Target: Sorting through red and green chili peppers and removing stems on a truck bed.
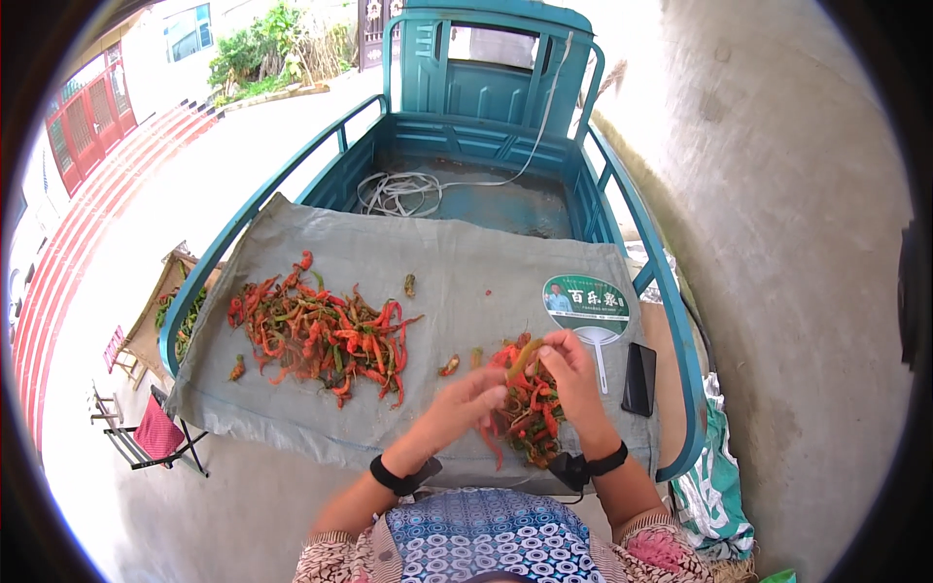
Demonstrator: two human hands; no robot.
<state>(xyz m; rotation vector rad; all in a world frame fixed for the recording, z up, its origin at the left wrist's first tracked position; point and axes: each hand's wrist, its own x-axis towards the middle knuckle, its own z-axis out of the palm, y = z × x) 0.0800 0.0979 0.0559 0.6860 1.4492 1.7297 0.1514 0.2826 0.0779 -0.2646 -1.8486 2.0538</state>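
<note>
My right hand (570, 368) pinches a yellowish-green chili pepper (525, 358) at its upper end. The fingertips of my left hand (470, 399) are at the pepper's lower end; whether they grip it is unclear. Beneath both hands lies a small pile of red and green chilies (536, 419), partly hidden by them. To the left spreads a larger pile of mostly red chilies (328, 331). Both piles rest on a grey woven sheet (466, 284). A few single chilies, one a shrivelled brownish pod (410, 285), lie apart from the piles.
A green hand fan (585, 300) with writing and a black smartphone (639, 379) lie right of my hands. The sheet covers the near part of a teal cargo bed (481, 131) with side rails; a white strap (399, 194) is coiled inside. A folding stool (157, 433) stands lower left.
</note>
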